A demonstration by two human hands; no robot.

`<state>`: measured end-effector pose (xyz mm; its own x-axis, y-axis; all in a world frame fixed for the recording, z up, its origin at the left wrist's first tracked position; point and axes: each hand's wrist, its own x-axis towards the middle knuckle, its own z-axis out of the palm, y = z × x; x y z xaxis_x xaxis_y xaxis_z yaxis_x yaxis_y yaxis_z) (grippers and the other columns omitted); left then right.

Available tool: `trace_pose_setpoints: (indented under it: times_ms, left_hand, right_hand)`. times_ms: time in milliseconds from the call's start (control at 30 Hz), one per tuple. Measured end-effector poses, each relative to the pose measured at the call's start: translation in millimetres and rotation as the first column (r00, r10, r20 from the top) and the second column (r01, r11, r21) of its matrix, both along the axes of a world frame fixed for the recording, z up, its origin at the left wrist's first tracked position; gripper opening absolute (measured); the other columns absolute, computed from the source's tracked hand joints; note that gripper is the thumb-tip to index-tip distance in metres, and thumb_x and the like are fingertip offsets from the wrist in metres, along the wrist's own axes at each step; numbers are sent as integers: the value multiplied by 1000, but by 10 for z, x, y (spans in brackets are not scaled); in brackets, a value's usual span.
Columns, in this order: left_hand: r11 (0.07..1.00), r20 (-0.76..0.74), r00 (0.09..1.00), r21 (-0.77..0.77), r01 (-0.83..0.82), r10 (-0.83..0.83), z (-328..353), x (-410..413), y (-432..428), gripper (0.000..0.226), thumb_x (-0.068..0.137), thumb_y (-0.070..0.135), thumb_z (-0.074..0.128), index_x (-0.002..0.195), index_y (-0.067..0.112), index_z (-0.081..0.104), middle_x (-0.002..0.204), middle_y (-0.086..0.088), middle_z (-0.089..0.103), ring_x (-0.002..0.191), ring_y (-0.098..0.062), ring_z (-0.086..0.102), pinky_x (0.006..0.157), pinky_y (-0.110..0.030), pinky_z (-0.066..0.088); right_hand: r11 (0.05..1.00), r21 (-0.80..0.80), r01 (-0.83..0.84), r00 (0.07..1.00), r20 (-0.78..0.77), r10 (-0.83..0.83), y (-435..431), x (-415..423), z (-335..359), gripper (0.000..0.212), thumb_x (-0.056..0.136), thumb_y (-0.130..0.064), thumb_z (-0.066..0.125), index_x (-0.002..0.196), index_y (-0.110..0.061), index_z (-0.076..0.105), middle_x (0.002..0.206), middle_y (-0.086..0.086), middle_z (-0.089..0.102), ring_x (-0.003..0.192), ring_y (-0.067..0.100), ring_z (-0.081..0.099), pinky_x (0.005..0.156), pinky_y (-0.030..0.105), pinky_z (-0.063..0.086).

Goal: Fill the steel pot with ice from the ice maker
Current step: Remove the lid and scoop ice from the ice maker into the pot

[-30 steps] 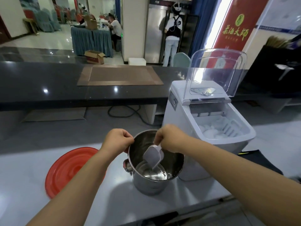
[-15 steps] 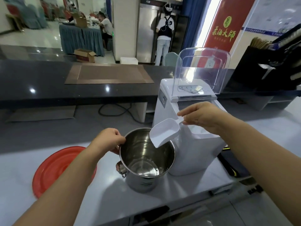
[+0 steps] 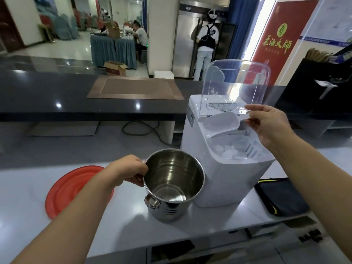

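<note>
A shiny steel pot (image 3: 172, 206) stands on the grey counter, its inside showing only a wet bottom. My left hand (image 3: 128, 172) grips its left rim. Right beside it stands the white ice maker (image 3: 219, 180) with its clear lid (image 3: 236, 82) raised and ice cubes (image 3: 228, 152) lying in its open basket. My right hand (image 3: 270, 124) holds a white plastic scoop (image 3: 221, 121) by the handle, above the basket's back edge, the scoop's mouth pointing left and nothing visible in it.
A red round lid (image 3: 68, 189) lies on the counter left of the pot. A black bag with a yellow stripe (image 3: 282, 197) lies right of the ice maker. Behind is a dark raised counter (image 3: 47, 100) with a brown mat (image 3: 135, 88).
My right hand has lifted the scoop out of the pot and carried it right and up, to above the ice basket. My left hand stays on the pot's rim.
</note>
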<state>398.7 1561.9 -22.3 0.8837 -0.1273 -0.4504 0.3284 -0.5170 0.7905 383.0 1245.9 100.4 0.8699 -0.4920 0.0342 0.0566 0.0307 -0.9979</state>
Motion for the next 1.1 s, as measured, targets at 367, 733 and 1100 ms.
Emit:
trace_pose_setpoints:
  times_ms: [367, 733, 1100]
  left_hand:
    - [839, 336, 937, 535, -103, -99, 308, 12, -224, 15, 83, 34, 61, 86, 20, 57, 84, 0, 62, 76, -15, 59, 61, -31, 48]
    - [951, 527, 843, 303, -66, -110, 470, 189, -1079, 14, 86, 35, 61, 94, 23, 63, 88, 6, 63, 83, -9, 58, 76, -32, 52]
    - [987, 568, 821, 87, -135, 62, 487, 427, -1549, 11, 85, 32, 65, 89, 21, 63, 83, 5, 66, 76, -11, 60, 70, -30, 51]
  right_hand:
    - [769, -620, 160, 986, 130, -100, -708, 49, -68, 19, 90, 3, 54, 93, -10, 68, 93, 8, 65, 73, 17, 62, 62, 19, 56]
    - [654, -743, -140, 989, -142, 50, -1030, 321, -246, 18, 83, 6, 59, 87, -8, 70, 85, 8, 66, 66, 18, 60, 77, 35, 57]
    - [-416, -830, -373, 917, -397, -31, -995, 543, -339, 22, 93, -31, 48, 100, -19, 66, 99, 0, 66, 88, 18, 50, 81, 31, 36]
